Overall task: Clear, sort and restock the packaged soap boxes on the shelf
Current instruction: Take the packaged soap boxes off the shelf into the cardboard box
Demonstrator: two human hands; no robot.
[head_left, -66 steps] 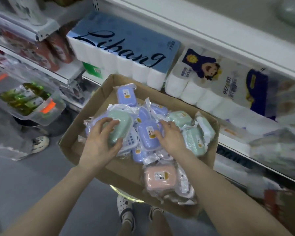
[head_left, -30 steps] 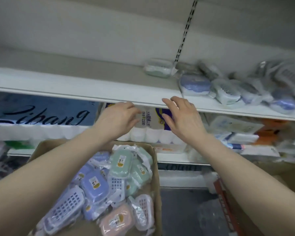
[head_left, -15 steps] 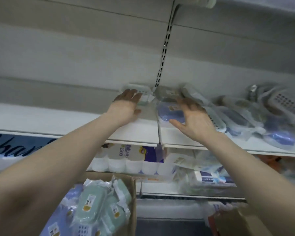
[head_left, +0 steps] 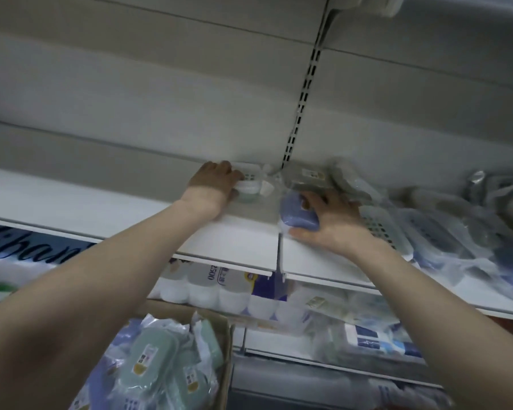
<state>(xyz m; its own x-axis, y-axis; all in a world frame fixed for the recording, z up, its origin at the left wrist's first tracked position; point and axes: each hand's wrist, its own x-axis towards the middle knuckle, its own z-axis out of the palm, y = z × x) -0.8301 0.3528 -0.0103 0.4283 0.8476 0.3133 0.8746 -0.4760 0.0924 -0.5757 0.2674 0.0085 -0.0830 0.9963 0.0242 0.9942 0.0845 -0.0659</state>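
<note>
L hand [head_left: 212,187]: green box [head_left: 249,193], R hand [head_left: 330,227]: blue box [head_left: 297,216].

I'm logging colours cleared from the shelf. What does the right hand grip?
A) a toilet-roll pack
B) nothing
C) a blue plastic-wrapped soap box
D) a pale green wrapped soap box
C: the right hand curls round the blue plastic-wrapped soap box; the left hand grips the pale green wrapped soap box.

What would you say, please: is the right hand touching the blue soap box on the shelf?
Touching. The head view shows the right hand gripping the blue soap box: its fingers curl over the top and the thumb lies along the front edge.
</note>
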